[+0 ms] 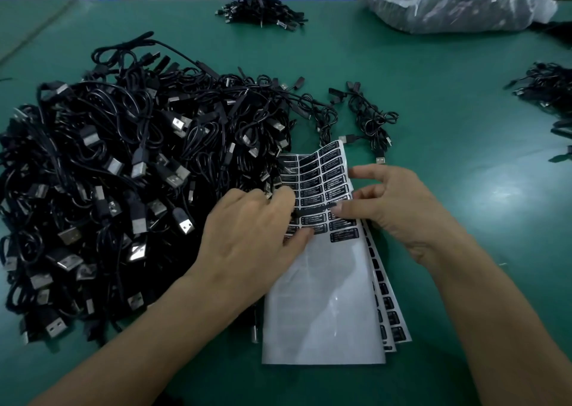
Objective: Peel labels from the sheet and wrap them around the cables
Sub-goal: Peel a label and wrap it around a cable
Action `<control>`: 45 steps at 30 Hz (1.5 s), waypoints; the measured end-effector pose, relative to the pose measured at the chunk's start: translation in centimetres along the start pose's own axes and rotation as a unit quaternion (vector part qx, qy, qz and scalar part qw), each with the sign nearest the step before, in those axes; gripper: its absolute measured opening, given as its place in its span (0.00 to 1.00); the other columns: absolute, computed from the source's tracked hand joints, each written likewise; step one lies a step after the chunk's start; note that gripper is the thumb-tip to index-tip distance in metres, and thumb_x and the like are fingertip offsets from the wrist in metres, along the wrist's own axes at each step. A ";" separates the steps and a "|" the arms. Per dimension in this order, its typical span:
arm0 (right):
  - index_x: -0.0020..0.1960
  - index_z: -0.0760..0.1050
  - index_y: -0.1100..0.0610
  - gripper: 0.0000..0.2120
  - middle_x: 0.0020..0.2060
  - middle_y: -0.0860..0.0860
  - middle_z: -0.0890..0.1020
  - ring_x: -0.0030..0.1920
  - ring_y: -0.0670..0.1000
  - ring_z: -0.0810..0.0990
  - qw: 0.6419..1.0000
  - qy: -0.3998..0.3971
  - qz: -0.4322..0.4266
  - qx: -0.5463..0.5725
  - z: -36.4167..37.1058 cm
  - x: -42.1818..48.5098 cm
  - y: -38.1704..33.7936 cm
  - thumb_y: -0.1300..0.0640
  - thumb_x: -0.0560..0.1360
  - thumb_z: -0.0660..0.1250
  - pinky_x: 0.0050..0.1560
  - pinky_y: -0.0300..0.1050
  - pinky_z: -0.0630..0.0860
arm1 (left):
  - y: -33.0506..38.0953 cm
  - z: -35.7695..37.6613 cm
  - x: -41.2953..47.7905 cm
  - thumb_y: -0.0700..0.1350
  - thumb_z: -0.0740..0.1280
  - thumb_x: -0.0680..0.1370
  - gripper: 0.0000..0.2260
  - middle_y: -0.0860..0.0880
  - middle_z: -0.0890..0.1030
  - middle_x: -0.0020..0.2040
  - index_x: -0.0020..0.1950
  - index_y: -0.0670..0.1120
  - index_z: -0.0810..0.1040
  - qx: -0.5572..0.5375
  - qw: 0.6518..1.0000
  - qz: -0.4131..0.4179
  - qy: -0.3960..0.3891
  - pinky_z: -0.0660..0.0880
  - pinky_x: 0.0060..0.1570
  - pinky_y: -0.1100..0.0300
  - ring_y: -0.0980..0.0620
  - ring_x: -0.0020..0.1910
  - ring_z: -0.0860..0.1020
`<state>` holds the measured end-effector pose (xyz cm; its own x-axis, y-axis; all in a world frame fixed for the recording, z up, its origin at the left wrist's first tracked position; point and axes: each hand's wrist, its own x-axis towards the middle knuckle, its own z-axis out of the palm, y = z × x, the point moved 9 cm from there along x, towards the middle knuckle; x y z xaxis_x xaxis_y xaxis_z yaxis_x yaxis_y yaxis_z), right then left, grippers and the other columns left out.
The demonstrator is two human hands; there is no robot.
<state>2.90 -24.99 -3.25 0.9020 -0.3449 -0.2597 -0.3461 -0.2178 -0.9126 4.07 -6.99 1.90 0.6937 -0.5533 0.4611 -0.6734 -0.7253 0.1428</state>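
USB cables [123,173] lie in a big tangled heap on the left of the green table [448,111], touching the label sheet [325,297]. The sheet sits centre-front on a stack of fuller sheets [393,316], lower part bare backing, top end curling up. Left hand [247,235] is curled, thumb & forefinger pinching a small black label [297,213] at the sheet's left side. Right hand [402,210] is loosely spread, thumb tip pressing the sheet just beside that row. To peel well: keep the right thumb down close to the lift point so the backing doesn't rise w/ it, pull low & slow, touch only one corner of the adhesive. Hard to make out: whether the pinched piece is fully free, or even a cable end instead of a label. Left fingertips are hidden behind the knuckles, print beyond "LED CONTROLLER" is unreadable, and which cable comes next can't be told.
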 end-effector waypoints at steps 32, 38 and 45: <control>0.46 0.81 0.53 0.09 0.36 0.56 0.86 0.28 0.51 0.81 0.994 0.054 0.033 0.085 -4.3 -2.3 1.0 0.66 0.77 0.66 0.28 0.45 0.78 | -0.6 -0.1 0.0 0.65 0.69 0.70 0.20 0.60 0.72 0.38 0.49 0.52 0.72 -0.020 0.999 -0.027 -0.020 0.67 0.40 0.57 0.53 0.39 0.72; 0.49 0.75 0.57 0.10 0.35 0.50 0.85 0.31 0.47 0.82 0.955 0.158 -0.057 0.245 -6.7 -2.6 -0.9 0.70 0.78 0.60 0.30 0.42 0.80 | -0.6 0.2 0.3 0.60 0.55 0.76 0.12 0.60 0.66 0.30 0.43 0.53 0.65 -0.010 0.998 -0.032 -0.057 0.62 0.43 0.56 0.53 0.37 0.68; 0.55 0.75 0.60 0.09 0.45 0.55 0.87 0.39 0.50 0.86 0.953 -0.012 0.008 0.302 0.1 -1.2 -0.2 0.69 0.79 0.63 0.35 0.42 0.82 | -3.5 -2.2 0.4 0.48 0.58 0.82 0.09 0.52 0.71 0.27 0.42 0.52 0.64 -0.349 0.921 -0.156 0.071 0.63 0.18 0.62 0.56 0.21 0.68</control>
<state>1.88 -24.43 -2.80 0.9057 -0.3218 -0.2759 -0.1546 0.3553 -0.9219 6.15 -3.72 3.54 0.8744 -0.2669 0.4051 -0.4813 -0.3719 0.7938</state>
